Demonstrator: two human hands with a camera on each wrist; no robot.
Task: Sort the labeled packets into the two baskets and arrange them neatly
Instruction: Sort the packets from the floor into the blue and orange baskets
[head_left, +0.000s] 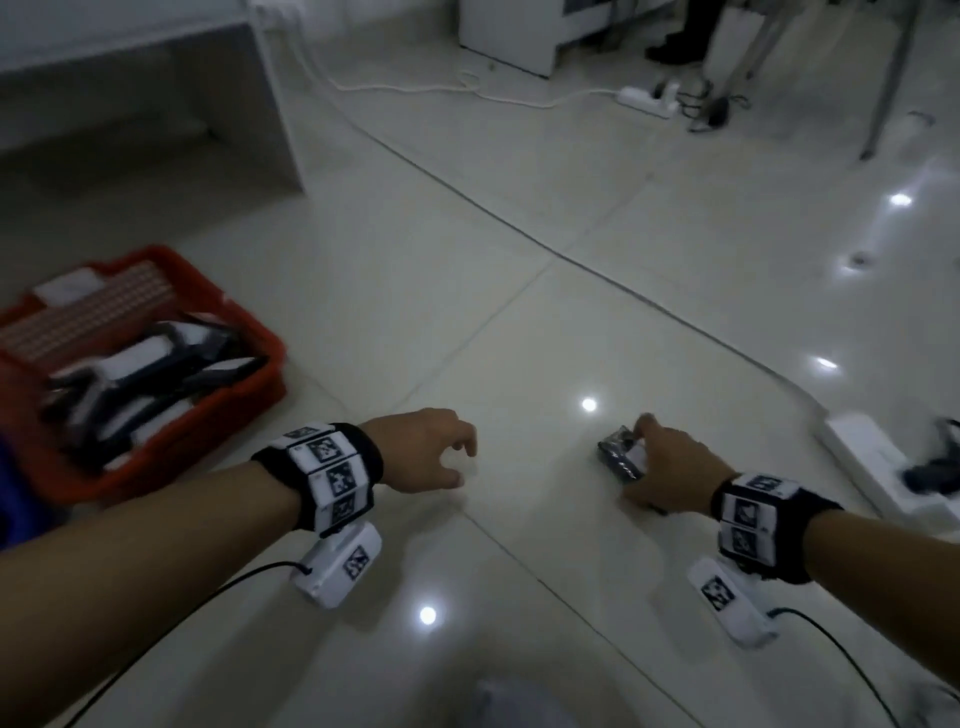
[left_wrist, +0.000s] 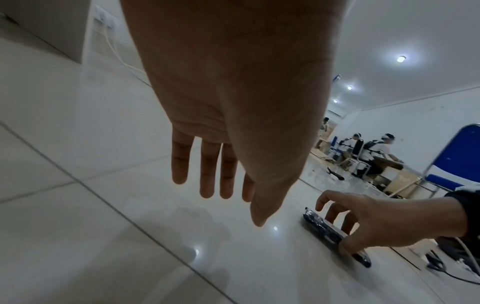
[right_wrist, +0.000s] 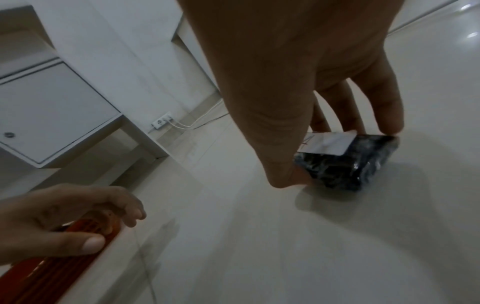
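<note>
A black plastic-wrapped packet (head_left: 615, 452) with a white label (right_wrist: 330, 144) lies on the pale floor tiles. My right hand (head_left: 636, 460) grips it, thumb on the near edge and fingers over the far edge; the right wrist view shows the packet (right_wrist: 350, 166) in that pinch. My left hand (head_left: 462, 462) hovers to the packet's left, relaxed and holding nothing. In its own wrist view the left hand (left_wrist: 233, 203) has its fingers straight above the floor. A red basket (head_left: 260, 395) at the left holds several black and white packets.
A white flat container (head_left: 872, 467) with dark items sits at the right edge. A grey cabinet (head_left: 156, 104) stands behind the red basket. A power strip (head_left: 649, 98) and cables lie far back. Other people sit at tables in the distance (left_wrist: 374, 150).
</note>
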